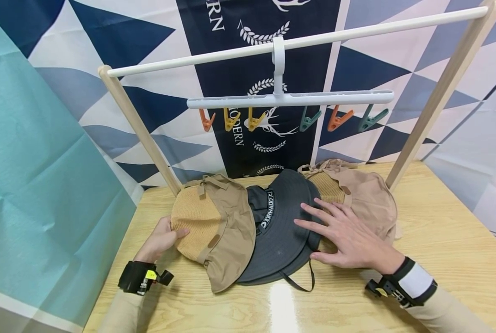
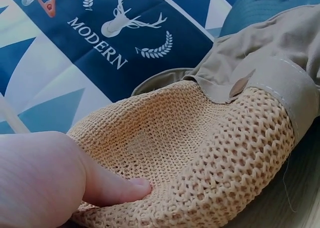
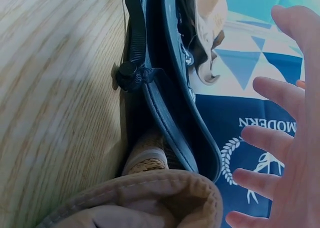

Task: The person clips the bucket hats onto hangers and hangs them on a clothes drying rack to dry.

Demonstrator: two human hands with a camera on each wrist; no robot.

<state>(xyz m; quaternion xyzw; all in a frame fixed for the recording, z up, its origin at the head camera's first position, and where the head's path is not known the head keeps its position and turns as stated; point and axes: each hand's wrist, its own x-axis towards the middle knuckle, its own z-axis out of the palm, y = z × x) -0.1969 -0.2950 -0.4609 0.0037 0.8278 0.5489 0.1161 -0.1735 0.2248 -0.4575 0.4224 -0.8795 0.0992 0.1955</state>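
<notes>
At the left of the table, my left hand grips the woven straw crown of a khaki sun hat, thumb on top; the left wrist view shows the thumb pressing a dent into the straw. Beside it lies a black wide-brimmed hat with a lettered band and a strap, partly under the khaki brim. Over the black hat's right edge my right hand hovers with its fingers spread, holding nothing. Partly hidden behind that hand is a pinkish-beige hat with a straw crown.
A wooden rack with a white rail stands over the hats. From it hangs a white hanger bearing several coloured clips. Patterned cloth covers the wall behind, and teal cloth hangs at the left.
</notes>
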